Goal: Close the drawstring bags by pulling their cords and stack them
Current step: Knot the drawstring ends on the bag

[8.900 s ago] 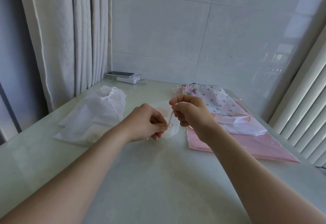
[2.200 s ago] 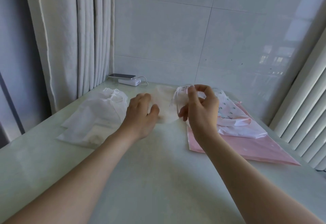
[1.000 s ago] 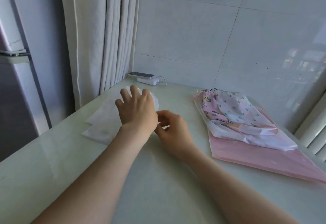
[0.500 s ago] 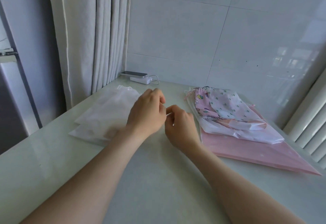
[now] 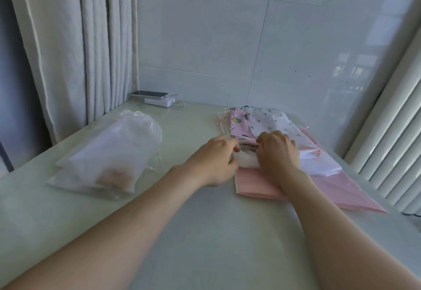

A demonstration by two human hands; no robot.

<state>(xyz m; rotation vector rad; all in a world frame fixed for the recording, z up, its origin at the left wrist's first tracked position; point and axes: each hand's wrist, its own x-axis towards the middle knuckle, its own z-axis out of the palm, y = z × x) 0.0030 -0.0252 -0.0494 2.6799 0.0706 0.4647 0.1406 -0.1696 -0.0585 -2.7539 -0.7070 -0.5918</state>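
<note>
Table point(image 5: 205, 232) | right hand point(image 5: 279, 154) pinches pink bag point(image 5: 239, 127) edge | left hand point(image 5: 216, 158) alongside

Field notes: sheer bags point(image 5: 107, 152) are gauzy, translucent white cloth with a soft sheen. The pink printed bag point(image 5: 238, 127) and green-sprigged white bag point(image 5: 268, 122) are matt woven cloth; the flat pink bag point(image 5: 355, 189) beneath looks smooth, faintly glossy. Polished and reflective: table top point(image 5: 205, 232), wall tiles point(image 5: 205, 38); curtain point(image 5: 68, 38) coarse matt fabric
</note>
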